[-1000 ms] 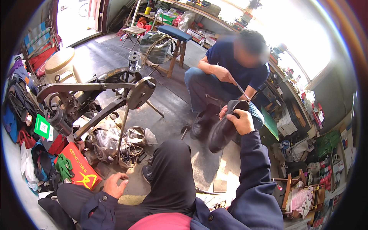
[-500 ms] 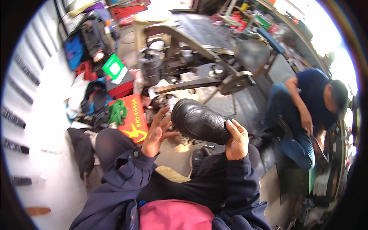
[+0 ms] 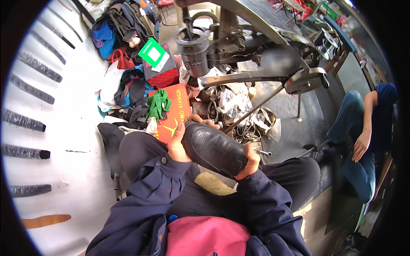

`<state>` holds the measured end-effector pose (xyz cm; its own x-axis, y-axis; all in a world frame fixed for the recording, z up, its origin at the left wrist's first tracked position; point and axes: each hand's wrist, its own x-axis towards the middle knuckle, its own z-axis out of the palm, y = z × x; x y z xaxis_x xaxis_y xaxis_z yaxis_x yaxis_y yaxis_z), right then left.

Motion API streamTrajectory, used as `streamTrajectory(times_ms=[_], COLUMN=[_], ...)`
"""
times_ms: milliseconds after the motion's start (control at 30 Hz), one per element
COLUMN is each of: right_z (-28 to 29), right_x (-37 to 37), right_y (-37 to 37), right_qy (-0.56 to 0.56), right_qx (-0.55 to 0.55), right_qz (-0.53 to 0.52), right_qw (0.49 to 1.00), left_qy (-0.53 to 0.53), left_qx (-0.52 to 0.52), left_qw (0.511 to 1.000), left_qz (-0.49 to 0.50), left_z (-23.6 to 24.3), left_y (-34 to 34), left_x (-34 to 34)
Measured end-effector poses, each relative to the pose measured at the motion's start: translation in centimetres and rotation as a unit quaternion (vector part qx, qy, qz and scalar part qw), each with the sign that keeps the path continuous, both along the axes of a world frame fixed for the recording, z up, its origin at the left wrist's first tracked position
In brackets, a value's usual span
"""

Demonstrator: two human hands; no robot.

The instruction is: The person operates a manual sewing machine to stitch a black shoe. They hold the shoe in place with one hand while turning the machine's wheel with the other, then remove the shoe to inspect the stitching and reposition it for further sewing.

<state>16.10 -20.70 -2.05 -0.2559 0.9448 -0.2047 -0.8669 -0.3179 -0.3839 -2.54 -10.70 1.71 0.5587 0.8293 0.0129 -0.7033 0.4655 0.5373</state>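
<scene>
Above my lap I hold a black shoe (image 3: 213, 147) with small perforations in its upper, tilted with one end up toward the left. My left hand (image 3: 180, 146) wraps the upper left end, its thumb along the near side and its fingers behind. The lower right end is gripped by my right hand (image 3: 249, 163), whose fingers are mostly hidden under the shoe. Below the shoe, a yellowish rough piece (image 3: 215, 184) lies between my legs.
Ahead stands a dark metal machine (image 3: 265, 77) with a long arm. An orange box (image 3: 177, 106) bears a green glove-like cloth (image 3: 158, 104). Bags and clothes (image 3: 128, 25) pile up at the left. A wrench (image 3: 263, 153) lies on the floor. Another person (image 3: 363, 136) sits at the right.
My left hand, open and apart from the shoe before, has closed on its left end. The shoe sits slightly lower and further right. The view has shifted, and the other person appears more upright.
</scene>
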Motion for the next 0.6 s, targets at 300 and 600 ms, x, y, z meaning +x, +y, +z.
streamTrajectory(times_ms=[300,600], right_z=[-0.9,-2.5], right_x=[-1.1,-0.8], right_y=[0.3,0.2], right_qy=[0.157,0.214], right_qx=[-0.023,-0.017], right_qz=[-0.07,-0.065], right_qw=[0.985,0.974], left_qy=[0.034,0.062], left_qx=[0.0,0.003], left_qw=[0.999,0.997], left_qz=[-0.027,-0.046], left_z=[-0.2,-0.5], left_y=[0.0,0.4], left_x=[2.3,3.2])
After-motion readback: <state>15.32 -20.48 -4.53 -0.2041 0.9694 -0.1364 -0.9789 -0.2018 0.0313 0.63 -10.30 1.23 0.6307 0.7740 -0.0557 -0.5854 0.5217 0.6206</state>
